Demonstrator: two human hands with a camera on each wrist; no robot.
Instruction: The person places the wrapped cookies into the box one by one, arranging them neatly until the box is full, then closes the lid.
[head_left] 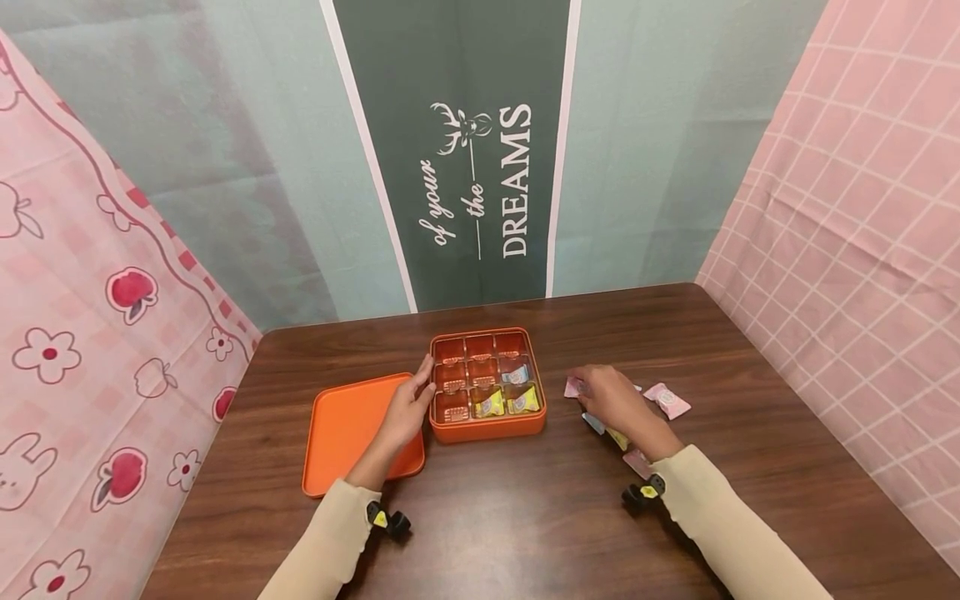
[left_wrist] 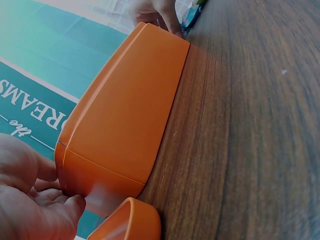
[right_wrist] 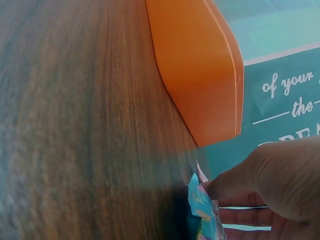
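An orange box (head_left: 487,432) with a clear divided insert sits mid-table. Its front row holds two yellow wrapped candies (head_left: 522,400) in the middle and right compartments; a blue-and-white wrapped candy (head_left: 516,373) lies in the right compartment of the middle row. My left hand (head_left: 408,407) rests its extended fingers against the box's left side. To the right of the box, my right hand (head_left: 617,407) pinches a pink wrapped candy (head_left: 572,387) close over the table. In the right wrist view, a blue wrapped candy (right_wrist: 201,206) appears beside the thumb, and the pink one is mostly hidden.
An orange lid (head_left: 348,425) lies left of the box, partly under my left forearm. Around my right hand are loose candies: a pink one (head_left: 667,401), a bluish one (head_left: 593,423), a yellow one (head_left: 618,439) and another pink one (head_left: 637,462). Fabric hangs behind the table (head_left: 510,517).
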